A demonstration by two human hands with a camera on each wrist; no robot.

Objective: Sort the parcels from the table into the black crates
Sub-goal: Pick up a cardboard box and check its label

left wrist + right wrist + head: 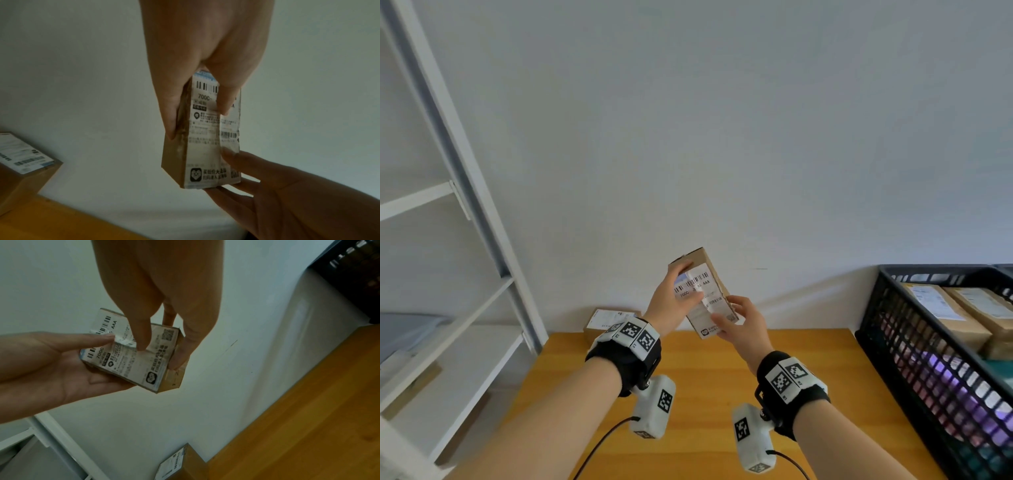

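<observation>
A black crate (893,329) at the table's (825,394) right edge already holds at least two parcels (945,315); one more box (607,320) waits at the far edge by the wall. Above the table, a small cardboard parcel (705,294) is held aloft, the left hand (674,301) clasping its upper end, the right hand (743,325) pinching its lower corner. It looks light and stiff, best gripped across its narrow cardboard sides; its label (123,340) is peeling.
</observation>
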